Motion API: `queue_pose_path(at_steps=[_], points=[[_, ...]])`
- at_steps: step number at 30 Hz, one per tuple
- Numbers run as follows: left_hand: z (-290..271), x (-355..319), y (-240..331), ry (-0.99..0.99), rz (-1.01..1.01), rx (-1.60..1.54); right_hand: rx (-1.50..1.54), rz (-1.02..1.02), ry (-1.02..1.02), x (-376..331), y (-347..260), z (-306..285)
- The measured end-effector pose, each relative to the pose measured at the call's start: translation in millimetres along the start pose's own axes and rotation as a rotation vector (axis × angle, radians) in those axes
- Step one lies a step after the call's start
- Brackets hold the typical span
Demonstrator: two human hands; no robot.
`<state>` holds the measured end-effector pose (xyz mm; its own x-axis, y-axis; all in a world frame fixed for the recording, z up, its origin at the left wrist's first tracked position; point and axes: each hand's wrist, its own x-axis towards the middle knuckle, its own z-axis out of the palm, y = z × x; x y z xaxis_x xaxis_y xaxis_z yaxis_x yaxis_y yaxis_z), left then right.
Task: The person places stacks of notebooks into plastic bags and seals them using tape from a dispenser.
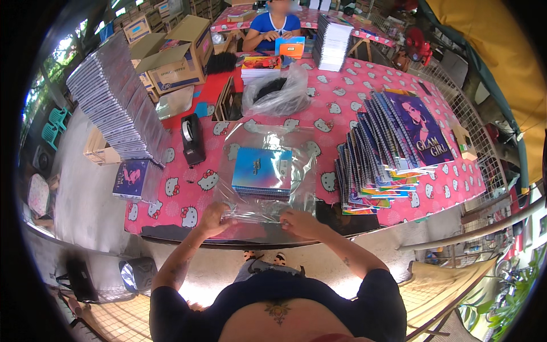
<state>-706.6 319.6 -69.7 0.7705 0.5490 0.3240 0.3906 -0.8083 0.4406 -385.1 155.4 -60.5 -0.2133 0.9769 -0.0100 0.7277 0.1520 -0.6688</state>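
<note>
In front of me a small stack of spiral notebooks (259,168) with blue covers lies on a clear plastic sheet (296,134), which spreads out past it on all sides. My left hand (215,220) has its fingers closed on the near left corner of the plastic. At the near right corner, my right hand (302,224) pinches the same edge. The plastic between both hands is creased and shiny. Whether it is a single sheet or a bag I cannot tell.
A black tape dispenser (192,139) stands left of the plastic, near a tall stack of wrapped notebooks (122,97). Fanned spiral notebooks (379,142) lie to the right. Beyond are a crumpled plastic bag (279,97), open cardboard boxes (174,65) and a seated person (275,25).
</note>
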Motion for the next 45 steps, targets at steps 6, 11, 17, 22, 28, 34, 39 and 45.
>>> queue_pose_path(at_steps=[6,11,17,22,28,34,39,45], points=[[-33.6,54.4,-62.3,0.088,-0.376,-0.565,-0.557,0.398,0.685,40.6,12.7,-75.4],[-39.0,138.5,-117.5,-0.236,-0.693,-0.715,-0.47,0.025,0.386,90.3,-55.6,21.0],[41.7,242.1,-139.5,0.293,0.312,-0.257,-0.487,0.084,0.302,108.7,-56.2,35.5],[104.9,307.0,-110.7,-0.063,0.187,0.293,-0.495,0.124,0.212,109.2,-60.3,32.7],[96.5,336.2,-104.9,-0.137,0.135,0.132,-0.52,0.205,0.182,112.2,-53.3,29.5],[92.8,330.4,-126.0,-0.042,0.417,0.275,-0.528,0.185,0.2,113.4,-55.0,33.6],[71.1,341.8,-96.5,-0.22,0.34,0.124,-0.542,0.188,0.228,110.3,-59.0,29.7],[57.1,324.6,-83.9,-0.138,0.194,0.124,-0.511,0.128,0.293,109.7,-57.9,31.7]])
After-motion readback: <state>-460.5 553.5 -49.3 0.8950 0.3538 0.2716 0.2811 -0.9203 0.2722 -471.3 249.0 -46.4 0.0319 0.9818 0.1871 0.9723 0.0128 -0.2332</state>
